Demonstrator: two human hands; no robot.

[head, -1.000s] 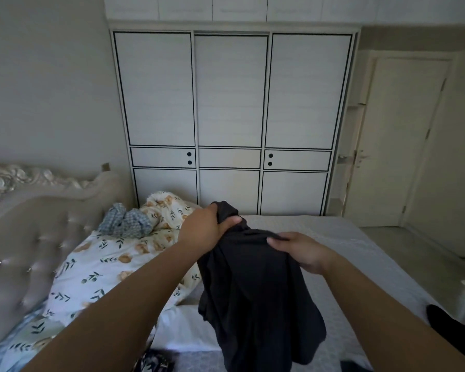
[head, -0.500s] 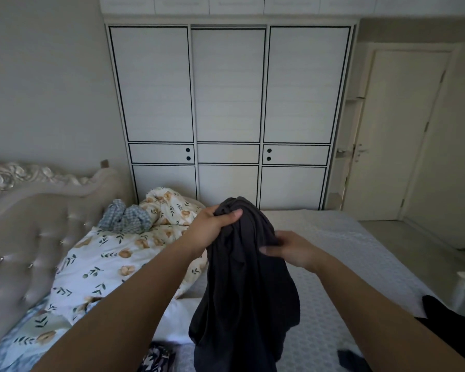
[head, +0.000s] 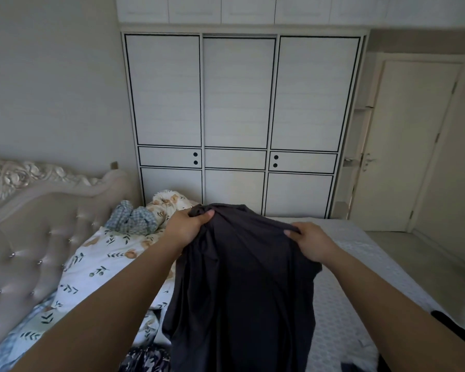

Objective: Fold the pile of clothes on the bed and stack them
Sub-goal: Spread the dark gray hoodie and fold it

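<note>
A dark grey garment [head: 242,285] hangs in the air over the bed [head: 360,264], held up at its top edge. My left hand [head: 188,226] grips a bunched corner of it at the upper left. My right hand [head: 309,240] pinches the top edge at the upper right, so the cloth is spread between both hands. Its lower part drapes down out of the frame. A dark patterned garment [head: 145,359] lies at the bottom edge, and another dark piece [head: 451,326] lies at the bed's right side.
A floral duvet [head: 102,267] is heaped on the left, with a blue checked cloth [head: 132,218] on it. A tufted headboard [head: 24,237] stands at far left. White wardrobe doors [head: 239,116] face me; a closed door [head: 406,146] is at right.
My right hand has slid rightward along the garment's top edge, spreading the cloth wider between both hands. The left hand keeps its grip on the bunched corner.
</note>
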